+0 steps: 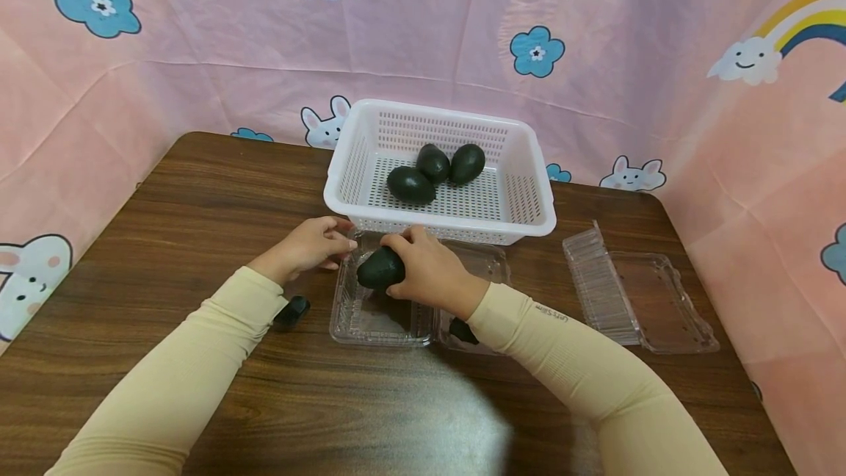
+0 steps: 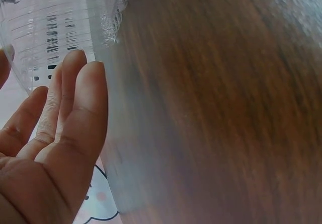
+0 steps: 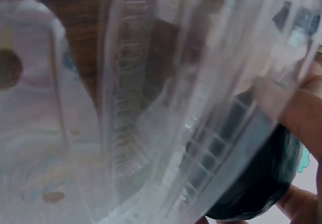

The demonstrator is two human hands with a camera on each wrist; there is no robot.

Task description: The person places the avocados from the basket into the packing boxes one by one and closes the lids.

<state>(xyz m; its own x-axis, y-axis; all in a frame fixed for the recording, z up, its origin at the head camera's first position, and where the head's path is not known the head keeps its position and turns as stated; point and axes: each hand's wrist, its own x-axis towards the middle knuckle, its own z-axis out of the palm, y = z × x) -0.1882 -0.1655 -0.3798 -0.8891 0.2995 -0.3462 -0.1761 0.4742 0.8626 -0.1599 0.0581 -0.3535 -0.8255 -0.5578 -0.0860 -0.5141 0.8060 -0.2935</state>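
Note:
My right hand (image 1: 423, 267) grips a dark green avocado (image 1: 380, 269) just above the open clear plastic clamshell box (image 1: 370, 322) at the table's middle. In the right wrist view the avocado (image 3: 256, 183) shows dark behind the box's ribbed clear wall (image 3: 151, 133). My left hand (image 1: 316, 244) holds the box's far left corner with its fingers; in the left wrist view the fingers (image 2: 75, 108) lie fairly straight against the clear plastic (image 2: 50, 38). Behind the box stands a white perforated basket (image 1: 535, 197) holding three avocados (image 1: 432, 167).
A second open clear clamshell (image 1: 637, 300) lies at the right of the brown wooden table (image 1: 185, 211). A pink cartoon-print cloth (image 1: 595, 35) hangs behind and at both sides. Wrist cameras show as dark blocks under both sleeves.

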